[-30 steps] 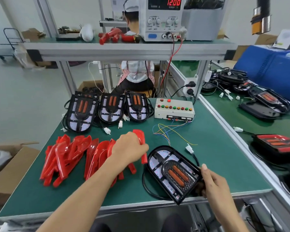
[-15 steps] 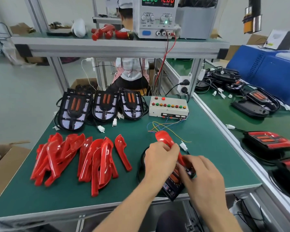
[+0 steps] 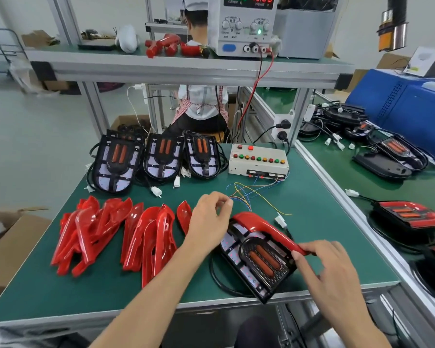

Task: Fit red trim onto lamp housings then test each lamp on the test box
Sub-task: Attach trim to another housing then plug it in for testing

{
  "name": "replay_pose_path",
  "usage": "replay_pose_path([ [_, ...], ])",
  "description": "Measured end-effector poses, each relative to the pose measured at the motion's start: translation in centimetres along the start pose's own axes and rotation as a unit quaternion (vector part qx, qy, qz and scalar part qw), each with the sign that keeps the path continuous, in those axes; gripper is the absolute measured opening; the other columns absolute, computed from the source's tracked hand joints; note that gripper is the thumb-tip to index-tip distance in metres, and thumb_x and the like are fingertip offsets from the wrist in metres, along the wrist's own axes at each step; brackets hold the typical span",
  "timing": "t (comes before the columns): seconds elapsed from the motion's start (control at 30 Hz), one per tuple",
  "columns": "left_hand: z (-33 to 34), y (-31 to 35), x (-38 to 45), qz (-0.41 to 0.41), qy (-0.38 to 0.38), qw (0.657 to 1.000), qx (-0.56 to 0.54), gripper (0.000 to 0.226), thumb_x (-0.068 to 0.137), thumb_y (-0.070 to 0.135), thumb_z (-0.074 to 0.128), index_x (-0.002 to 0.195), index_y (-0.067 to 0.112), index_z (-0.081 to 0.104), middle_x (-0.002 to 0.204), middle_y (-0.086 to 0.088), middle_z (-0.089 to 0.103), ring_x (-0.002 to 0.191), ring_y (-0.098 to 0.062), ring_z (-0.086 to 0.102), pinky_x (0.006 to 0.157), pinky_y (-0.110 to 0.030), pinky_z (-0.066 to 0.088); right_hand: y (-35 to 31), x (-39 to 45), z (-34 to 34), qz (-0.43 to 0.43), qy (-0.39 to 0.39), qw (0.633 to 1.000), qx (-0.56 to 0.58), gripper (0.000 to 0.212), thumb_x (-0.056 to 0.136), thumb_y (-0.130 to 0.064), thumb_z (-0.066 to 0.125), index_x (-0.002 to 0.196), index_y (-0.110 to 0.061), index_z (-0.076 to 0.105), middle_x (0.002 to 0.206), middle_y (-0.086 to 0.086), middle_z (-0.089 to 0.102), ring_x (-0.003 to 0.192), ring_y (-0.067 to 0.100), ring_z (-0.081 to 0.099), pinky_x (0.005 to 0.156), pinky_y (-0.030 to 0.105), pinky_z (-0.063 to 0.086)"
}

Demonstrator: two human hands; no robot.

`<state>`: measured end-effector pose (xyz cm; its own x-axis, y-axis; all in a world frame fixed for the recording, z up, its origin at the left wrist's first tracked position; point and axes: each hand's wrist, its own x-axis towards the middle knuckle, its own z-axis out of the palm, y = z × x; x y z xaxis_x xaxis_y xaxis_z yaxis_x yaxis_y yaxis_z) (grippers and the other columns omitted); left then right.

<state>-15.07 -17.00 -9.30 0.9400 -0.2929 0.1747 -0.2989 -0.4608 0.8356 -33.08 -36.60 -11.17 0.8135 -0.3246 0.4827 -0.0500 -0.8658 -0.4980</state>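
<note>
1. Nearest to the camera, at the front edge of the green matted surface, a black flat lamp housing with two orange bars is lying, tilted towards the right hand.
2. A glossy red curved plastic trim piece is laid along the upper right edge of this housing. Its lower end is pinched by the right hand between thumb and fingertips. Whether it is fully seated cannot be told.
3. The left hand is held just above the top of the housing with fingers loosely curled; nothing is seen in it.
4. To the left, a heap of loose red trim pieces is waiting, so many fittings seem to be left.
5. Further back, three bare black housings are standing in a row without trim.
6. Beside them the beige test box with coloured buttons is placed; the near lamp is judged not yet tested, as its white connector lies free.
</note>
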Motion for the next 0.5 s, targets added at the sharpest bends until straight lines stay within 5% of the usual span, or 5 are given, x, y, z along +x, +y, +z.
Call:
replay_pose_path([
  [0.13,0.8,-0.4,0.5,-0.010,-0.094,0.996,-0.001,0.018,0.105,0.042,0.049,0.103,0.032,0.065,0.093,0.017,0.066,0.088,0.000,0.060,0.072,-0.005,0.038,-0.8,-0.1,0.5,0.014,0.024,0.999,0.017,0.016,0.094,-0.031,0.065,0.089,-0.017,0.072,0.103,-0.012,0.061,0.100,0.002,0.056,0.084,0.012,0.040],
  [0.23,1.3,-0.5,0.4,-0.026,-0.130,0.991,-0.016,0.032,0.106,0.051,0.042,0.100,0.031,0.067,0.093,0.008,0.071,0.092,-0.012,0.063,0.074,-0.009,0.041,-1.1,-0.2,0.4,0.029,0.018,0.999,0.018,0.011,0.091,-0.027,0.071,0.091,-0.016,0.074,0.102,-0.012,0.062,0.097,0.002,0.058,0.087,0.002,0.036],
  [0.33,1.5,-1.0,0.2,-0.026,-0.143,0.989,-0.021,0.026,0.104,0.049,0.046,0.100,0.036,0.068,0.097,0.016,0.071,0.095,-0.001,0.063,0.078,-0.013,0.043,-1.2,-0.4,0.4,0.064,-0.004,0.997,0.031,0.007,0.086,-0.021,0.078,0.092,-0.021,0.074,0.102,-0.018,0.062,0.098,0.002,0.060,0.086,0.002,0.038],
  [0.5,1.8,-1.6,-0.4,0.000,-0.147,0.988,-0.040,0.010,0.103,0.042,0.054,0.102,0.040,0.064,0.100,0.028,0.066,0.101,0.019,0.054,0.079,0.003,0.036,-1.7,-0.8,0.8,0.147,-0.018,0.986,0.079,0.014,0.087,-0.028,0.077,0.090,-0.039,0.070,0.108,-0.026,0.059,0.101,-0.004,0.058,0.077,0.012,0.042],
])
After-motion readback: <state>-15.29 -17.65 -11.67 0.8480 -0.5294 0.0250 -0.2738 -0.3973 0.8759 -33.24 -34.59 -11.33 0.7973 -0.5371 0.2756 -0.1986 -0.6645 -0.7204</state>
